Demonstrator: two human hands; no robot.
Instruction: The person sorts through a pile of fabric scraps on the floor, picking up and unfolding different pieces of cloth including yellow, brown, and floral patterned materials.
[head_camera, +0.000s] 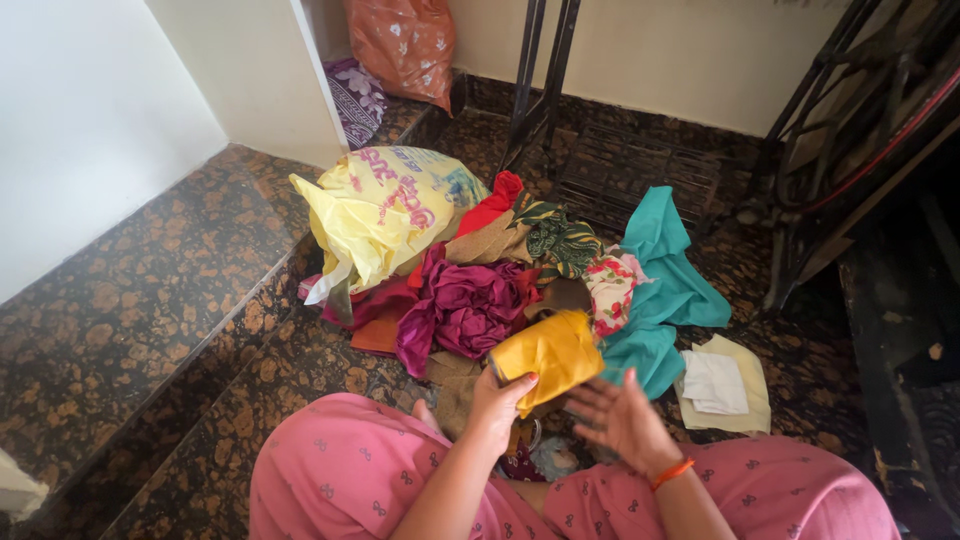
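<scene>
Gripping a folded yellow cloth (548, 352), the left hand (497, 400) closes its grip around the lower left edge of the piece, thumb on top, just below the centre of the frame. Right beside it, the right hand (622, 418) is held flat and open with fingers spread, its palm turned toward the cloth and just short of touching it; an orange band (671, 473) circles that wrist. Both arms rise from pink patterned trousers (350, 475) along the bottom edge.

Behind the yellow cloth, in the middle of the frame, a heap of fabric scraps (470, 300) lies on the dark speckled stone floor (150, 300): magenta, red, green-patterned and floral pieces. A yellow plastic bag (385, 210) sits at the heap's upper left. A teal cloth (665, 285) spreads to the right of the heap, and a pale yellow piece with a white square on it (722, 385) lies at the lower right. An orange bag (405, 45) stands at the top centre against the wall.
</scene>
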